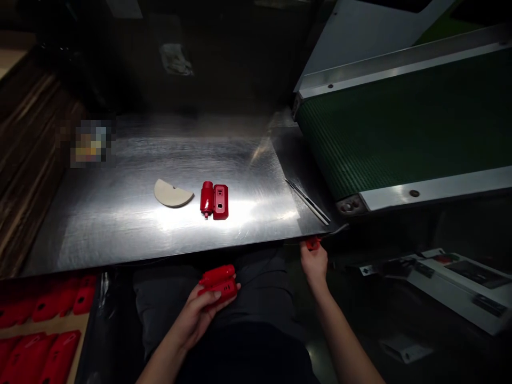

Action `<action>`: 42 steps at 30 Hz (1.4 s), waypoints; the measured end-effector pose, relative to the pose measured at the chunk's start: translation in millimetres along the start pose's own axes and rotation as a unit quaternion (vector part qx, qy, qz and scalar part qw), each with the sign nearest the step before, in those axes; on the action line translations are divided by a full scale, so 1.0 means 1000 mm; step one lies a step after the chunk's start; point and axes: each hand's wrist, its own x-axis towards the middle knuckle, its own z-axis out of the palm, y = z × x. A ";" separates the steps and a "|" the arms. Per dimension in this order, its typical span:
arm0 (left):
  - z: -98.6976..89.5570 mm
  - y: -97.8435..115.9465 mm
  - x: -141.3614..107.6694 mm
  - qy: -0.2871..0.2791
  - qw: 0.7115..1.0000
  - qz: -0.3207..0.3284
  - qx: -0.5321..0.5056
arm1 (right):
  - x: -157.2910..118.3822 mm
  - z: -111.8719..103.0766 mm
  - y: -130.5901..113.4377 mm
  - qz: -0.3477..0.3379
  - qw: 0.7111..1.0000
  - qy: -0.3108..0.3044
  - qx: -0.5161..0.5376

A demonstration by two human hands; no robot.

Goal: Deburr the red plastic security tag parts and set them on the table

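Note:
My left hand [200, 314] is closed around a red plastic housing [224, 290], held above my lap, with a tube-shaped side and a flatter side with slots. At the table's front edge, my right hand [314, 264] is closed on a small red piece [313, 244]; most of it is hidden, and its kind cannot be made out. A similar red housing [221, 202] lies on the metal table [120, 224], its flat side showing a round hole. Left of it rests a beige half-disc [173, 194]. A thin pointed metal tool [308, 202] lies near the right end.
A green conveyor belt [416, 117] with metal side rails stands at the right. Several red housings [60, 354] sit in a box at lower left, below stacked cardboard [32, 149]. A pale machine part [460, 288] is low on the right.

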 end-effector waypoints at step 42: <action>-0.023 -0.029 0.024 0.250 0.955 0.064 -0.147 | -0.115 -0.057 -0.101 -0.060 0.734 -0.550 -0.395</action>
